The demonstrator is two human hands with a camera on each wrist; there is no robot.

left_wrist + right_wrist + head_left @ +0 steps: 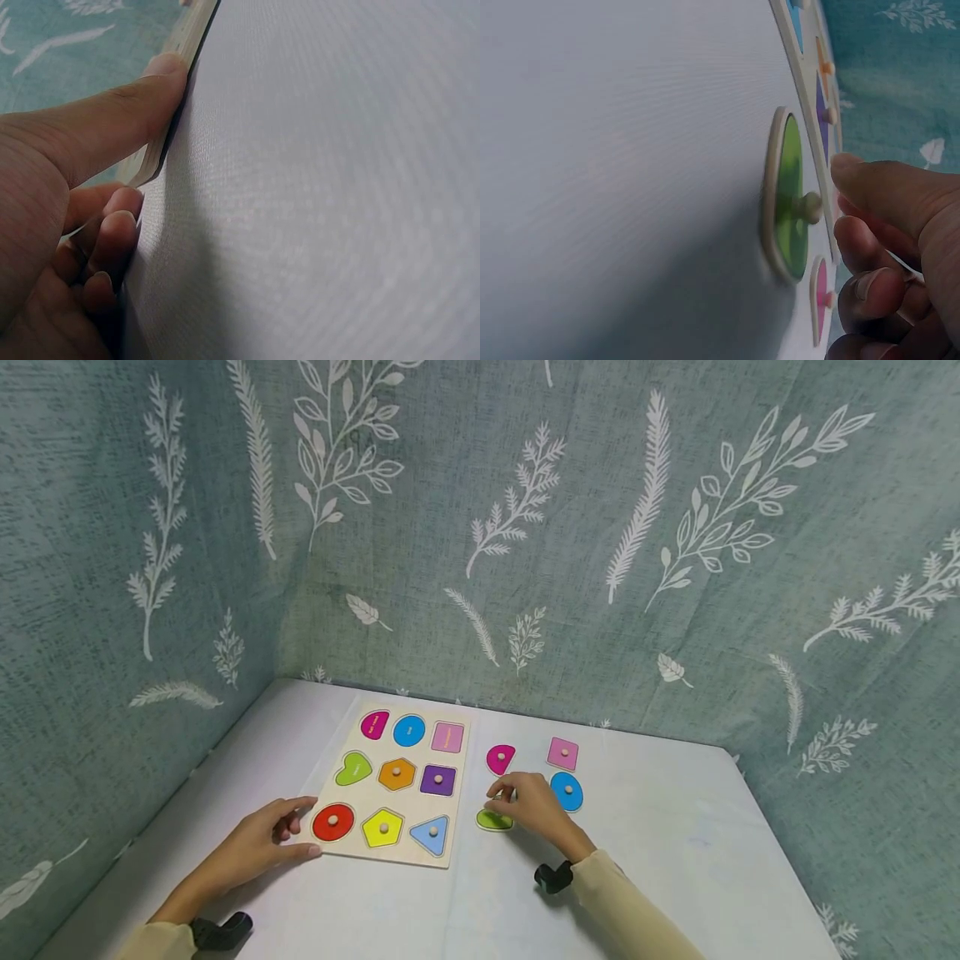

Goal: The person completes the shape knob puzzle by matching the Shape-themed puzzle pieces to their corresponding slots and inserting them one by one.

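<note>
A wooden shape puzzle board (390,735) lies on the table. My left hand (258,842) rests at its near left corner, thumb (131,112) and forefinger extended against the edges, the other fingers bent. To the right of the board, my right hand (536,806) hovers over a green heart puzzle piece (495,820) and partly hides it in the head view. Seen from the right wrist, the heart's knob (810,208) stands slightly apart from the thumb (855,169) and bent fingers. The board's green heart recess (353,768) holds no piece.
Beyond my right hand lie a magenta half-round piece (500,759), a pink square piece (562,754) and a blue round piece (567,791). Several knobbed pieces, such as the red one (333,822), sit in the board. Patterned cloth (450,527) hangs behind the table.
</note>
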